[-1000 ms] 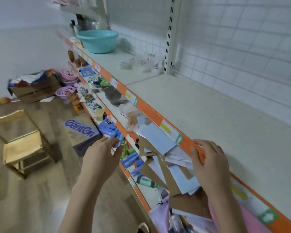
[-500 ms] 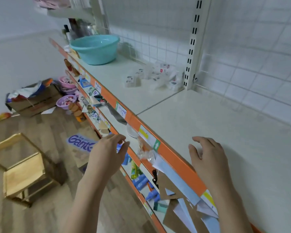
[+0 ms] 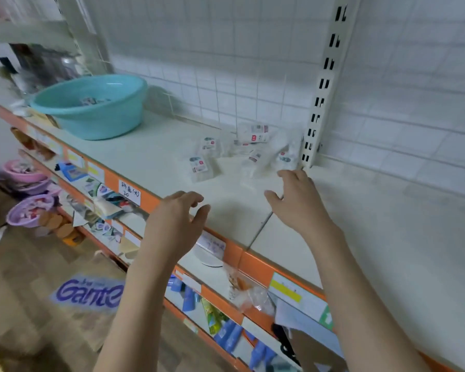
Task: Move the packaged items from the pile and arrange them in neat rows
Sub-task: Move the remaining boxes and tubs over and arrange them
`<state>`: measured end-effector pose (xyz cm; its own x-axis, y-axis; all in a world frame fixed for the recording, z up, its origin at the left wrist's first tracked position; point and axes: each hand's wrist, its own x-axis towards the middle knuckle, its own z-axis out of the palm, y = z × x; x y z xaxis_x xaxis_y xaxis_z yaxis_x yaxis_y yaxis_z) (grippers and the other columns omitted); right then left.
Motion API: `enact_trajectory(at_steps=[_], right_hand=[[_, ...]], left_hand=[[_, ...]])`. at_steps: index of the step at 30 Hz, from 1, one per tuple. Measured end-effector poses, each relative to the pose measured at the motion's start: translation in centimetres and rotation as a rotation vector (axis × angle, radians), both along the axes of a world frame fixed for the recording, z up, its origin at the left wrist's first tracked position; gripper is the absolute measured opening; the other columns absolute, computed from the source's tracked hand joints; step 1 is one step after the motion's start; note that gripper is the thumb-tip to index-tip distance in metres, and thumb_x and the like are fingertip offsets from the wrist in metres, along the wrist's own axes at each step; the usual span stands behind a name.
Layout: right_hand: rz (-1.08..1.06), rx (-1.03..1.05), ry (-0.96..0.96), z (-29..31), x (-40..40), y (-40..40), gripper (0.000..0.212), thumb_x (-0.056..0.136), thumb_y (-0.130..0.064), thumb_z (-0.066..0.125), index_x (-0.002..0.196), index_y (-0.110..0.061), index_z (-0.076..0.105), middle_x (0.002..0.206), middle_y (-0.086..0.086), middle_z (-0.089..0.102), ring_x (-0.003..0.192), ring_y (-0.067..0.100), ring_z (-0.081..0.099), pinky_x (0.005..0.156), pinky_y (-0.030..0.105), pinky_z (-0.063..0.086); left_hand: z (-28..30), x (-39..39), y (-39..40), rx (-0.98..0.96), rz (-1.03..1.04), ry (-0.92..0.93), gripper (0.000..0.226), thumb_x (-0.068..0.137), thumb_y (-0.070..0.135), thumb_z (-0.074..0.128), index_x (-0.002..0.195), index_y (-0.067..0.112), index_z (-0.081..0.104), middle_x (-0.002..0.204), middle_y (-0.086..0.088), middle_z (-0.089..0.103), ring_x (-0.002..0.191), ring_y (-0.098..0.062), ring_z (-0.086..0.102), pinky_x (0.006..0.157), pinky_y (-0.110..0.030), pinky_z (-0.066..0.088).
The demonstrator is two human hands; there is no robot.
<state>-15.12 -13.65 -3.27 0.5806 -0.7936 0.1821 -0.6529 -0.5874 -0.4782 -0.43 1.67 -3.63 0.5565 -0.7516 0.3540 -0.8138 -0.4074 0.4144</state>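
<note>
1. A loose pile of small clear-plastic packets with white contents and red-and-blue labels [image 3: 242, 151] lay on the pale shelf board [image 3: 151, 157], at the foot of the cream slotted metal upright [image 3: 323, 87] and just to its left.
2. The right hand [image 3: 295, 200] hovered over the shelf just in front of the upright's base, its fingers [image 3: 287, 174] spread and lightly bent, holding nothing; the fingertips were near the closest packets, but contact could not be told.
3. The left hand [image 3: 177, 224] hung at the shelf's orange front edge [image 3: 234, 251], well left of the upright, fingers loosely curved and empty.
4. A round turquoise plastic basin [image 3: 91, 108] stood on the same shelf far left of the upright, with a few packets inside.
5. White wire grid panelling [image 3: 212, 63] backed the shelf on both sides of the upright.
</note>
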Motion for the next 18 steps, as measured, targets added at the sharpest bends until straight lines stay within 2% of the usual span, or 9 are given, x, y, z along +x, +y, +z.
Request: enact_trajectory(at_steps=[2, 4, 6, 10, 13, 14, 16, 18], right_hand=[[-0.063, 0.019, -0.027, 0.6, 3.8, -1.7, 0.052, 0.093, -0.038, 0.045, 0.131, -0.003, 0.037, 0.13, 0.018, 0.04, 0.121, 0.033, 0.037, 0.095, 0.036, 0.033], [-0.171, 0.047, -0.058, 1.0, 6.9, -3.4, 0.057, 0.094, -0.045, 0.039, 0.129, 0.0, 0.036, 0.126, 0.021, 0.043, 0.114, 0.035, 0.045, 0.081, 0.036, 0.037], [-0.273, 0.099, -0.042, 1.1, 9.2, -4.9, 0.067, 0.093, -0.054, 0.033, 0.134, -0.002, 0.03, 0.127, 0.022, 0.043, 0.11, 0.036, 0.049, 0.072, 0.035, 0.036], [-0.335, 0.184, 0.116, 0.8, 11.3, -6.7, 0.074, 0.089, -0.061, 0.036, 0.14, -0.009, 0.026, 0.134, 0.023, 0.035, 0.117, 0.037, 0.044, 0.082, 0.036, 0.04], [-0.314, 0.249, 0.148, 0.8, 11.2, -7.0, 0.065, 0.089, -0.048, 0.046, 0.137, -0.008, 0.029, 0.135, 0.021, 0.033, 0.119, 0.037, 0.042, 0.087, 0.036, 0.042], [-0.294, 0.282, 0.143, 0.8, 11.0, -6.8, 0.064, 0.088, -0.045, 0.048, 0.136, -0.007, 0.029, 0.135, 0.02, 0.033, 0.118, 0.036, 0.042, 0.085, 0.035, 0.045], [-0.257, 0.338, 0.084, 1.0, 10.2, -5.9, 0.062, 0.086, -0.042, 0.051, 0.132, -0.005, 0.029, 0.131, 0.017, 0.039, 0.106, 0.028, 0.048, 0.061, 0.029, 0.042], [-0.243, 0.369, -0.055, 1.1, 9.1, -4.5, 0.058, 0.085, -0.037, 0.054, 0.127, -0.006, 0.029, 0.12, 0.013, 0.047, 0.085, 0.017, 0.05, 0.049, 0.024, 0.031]], left_hand=[[-0.1, 1.8, -0.2, 0.004, -0.038, 0.005, 0.026, 0.088, 0.028, 0.057, 0.109, 0.013, 0.064, 0.097, -0.003, 0.065, 0.091, -0.023, 0.059, 0.074, -0.034, 0.048], [-0.4, 3.4, -0.5, 0.012, -0.053, 0.017, 0.028, 0.089, 0.028, 0.056, 0.112, 0.014, 0.063, 0.102, -0.003, 0.064, 0.094, -0.022, 0.058, 0.076, -0.033, 0.048], [-0.7, 4.6, -0.8, 0.018, -0.061, 0.044, 0.03, 0.089, 0.029, 0.056, 0.115, 0.015, 0.062, 0.108, -0.003, 0.062, 0.096, -0.023, 0.058, 0.078, -0.033, 0.048], [-1.3, 6.9, -2.1, 0.078, -0.069, 0.057, 0.037, 0.088, 0.031, 0.055, 0.123, 0.018, 0.055, 0.123, -0.004, 0.052, 0.108, -0.026, 0.051, 0.086, -0.036, 0.045], [-1.3, 8.4, -4.1, 0.103, -0.077, 0.056, 0.047, 0.087, 0.035, 0.057, 0.131, 0.02, 0.047, 0.134, -0.008, 0.043, 0.118, -0.03, 0.042, 0.096, -0.038, 0.039], [-1.2, 8.8, -5.0, 0.123, -0.08, 0.056, 0.051, 0.086, 0.036, 0.057, 0.133, 0.021, 0.044, 0.138, -0.01, 0.039, 0.121, -0.031, 0.039, 0.098, -0.039, 0.036], [-1.2, 9.5, -6.9, 0.175, -0.078, 0.068, 0.061, 0.085, 0.041, 0.057, 0.138, 0.021, 0.034, 0.144, -0.013, 0.03, 0.126, -0.035, 0.033, 0.101, -0.041, 0.033], [-1.3, 10.0, -8.6, 0.217, -0.066, 0.098, 0.07, 0.084, 0.047, 0.057, 0.141, 0.019, 0.027, 0.144, -0.015, 0.027, 0.127, -0.038, 0.031, 0.101, -0.044, 0.032]])
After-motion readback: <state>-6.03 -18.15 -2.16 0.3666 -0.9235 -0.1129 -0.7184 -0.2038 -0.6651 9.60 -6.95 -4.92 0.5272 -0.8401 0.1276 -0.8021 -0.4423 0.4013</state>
